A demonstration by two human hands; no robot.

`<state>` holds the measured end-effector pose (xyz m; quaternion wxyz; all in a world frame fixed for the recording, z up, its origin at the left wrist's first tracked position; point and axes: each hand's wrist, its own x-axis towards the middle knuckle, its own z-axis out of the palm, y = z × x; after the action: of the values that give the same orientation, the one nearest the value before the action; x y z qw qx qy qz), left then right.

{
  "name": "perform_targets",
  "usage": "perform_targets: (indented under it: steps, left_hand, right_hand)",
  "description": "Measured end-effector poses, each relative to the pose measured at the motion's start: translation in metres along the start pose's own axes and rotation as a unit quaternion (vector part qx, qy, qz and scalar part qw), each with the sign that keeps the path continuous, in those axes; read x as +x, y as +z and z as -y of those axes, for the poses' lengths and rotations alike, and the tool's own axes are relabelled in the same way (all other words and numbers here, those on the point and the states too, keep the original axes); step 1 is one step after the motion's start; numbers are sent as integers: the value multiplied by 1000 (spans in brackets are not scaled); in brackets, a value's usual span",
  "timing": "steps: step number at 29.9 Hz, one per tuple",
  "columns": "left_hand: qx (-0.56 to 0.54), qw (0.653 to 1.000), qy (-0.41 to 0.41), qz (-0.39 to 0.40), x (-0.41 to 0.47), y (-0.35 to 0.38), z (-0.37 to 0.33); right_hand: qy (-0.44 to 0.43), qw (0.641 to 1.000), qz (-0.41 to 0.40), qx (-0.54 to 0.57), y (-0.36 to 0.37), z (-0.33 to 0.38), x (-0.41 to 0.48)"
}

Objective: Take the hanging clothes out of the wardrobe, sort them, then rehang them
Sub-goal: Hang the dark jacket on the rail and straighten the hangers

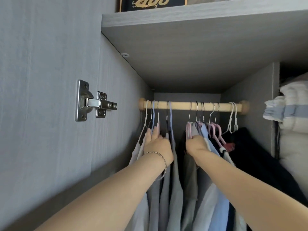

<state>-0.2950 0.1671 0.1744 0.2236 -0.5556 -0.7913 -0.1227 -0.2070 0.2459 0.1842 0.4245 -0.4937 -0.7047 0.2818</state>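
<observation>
Both arms reach up into the wardrobe, where the hanging clothes are all on the wooden rail above the hands. The left hand has its fingers stretched straight up, lying against the necks of the left bunch of hangers – nothing is clasped that can be made out. A thin bracelet sits on that wrist. Below and just right of this hand hang pale grey garments.

The right hand is narrow, its fingers curled over the shoulder of a pink hanger at the near end of the right bunch; an olive-grey garment hangs under its wrist. Just right of this hand come a light-blue shirt and more pink hangers, then dark clothes on white hangers. A bare stretch of rail lies above the gap between the two hands.

Far left of the left hand, the open door carries a metal hinge. Above both hands runs the shelf with a dark box bearing a gold dragon – and well right of the right hand, past the partition, folded bedding is stacked.
</observation>
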Motion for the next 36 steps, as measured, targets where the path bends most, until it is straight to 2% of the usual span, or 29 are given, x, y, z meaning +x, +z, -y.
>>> perform_targets:
  steps: [2,4,5,7,8,10,12,14,16,17,21,25,27,30,32,34,36]
  left_hand:
    - [-37,999,8,15,-1,1,-19]
    - [-54,998,29,21,-1,2,-32]
    - [-48,998,42,22,-1,2,-35]
    - [-13,998,64,4,-4,0,-28]
    - [4,997,67,-25,-6,-1,-20]
    - [7,995,45,-85,-10,0,1]
    - [-29,996,-1,-80,-15,2,20]
    - [-41,998,-19,-44,-17,1,29]
    - [-37,999,-17,-30,-17,-2,30]
    - [-29,999,-16,-27,-18,-5,29]
    - [-24,1000,-11,-6,-14,-10,15]
    - [-68,998,12,10,-13,-7,-10]
    - [-81,997,5,-12,-12,-4,-14]
    - [-99,988,-60,-99,-11,-5,0]
    - [-139,979,-136,-68,-5,-7,20]
    - [-225,961,-161,-24,2,-6,39]
    - [-266,952,-150,-10,7,-4,49]
  right_hand:
    - [-8,998,-21,-63,-7,-7,-3]
    - [-61,986,-56,-148,-11,-14,-7]
    - [-116,971,-90,-191,-11,-12,-15]
    - [-294,916,-147,-231,-5,-5,-25]
    - [-352,896,-131,-237,-3,0,-26]
    - [-313,907,-68,-275,2,12,-26]
    - [-235,903,-41,-358,6,20,-26]
    - [-226,867,-36,-443,12,23,-27]
    - [-235,849,-42,-472,16,20,-26]
    - [-241,848,-57,-468,17,18,-26]
    - [-213,899,-67,-378,6,13,-30]
    - [-222,890,-62,-392,-3,16,-36]
    - [-235,883,-66,-400,-8,18,-41]
    - [-260,869,-70,-416,-14,22,-45]
    - [-317,870,-71,-371,-4,28,-46]
    - [-382,863,10,-329,15,35,-50]
    - [-345,865,140,-335,33,40,-57]
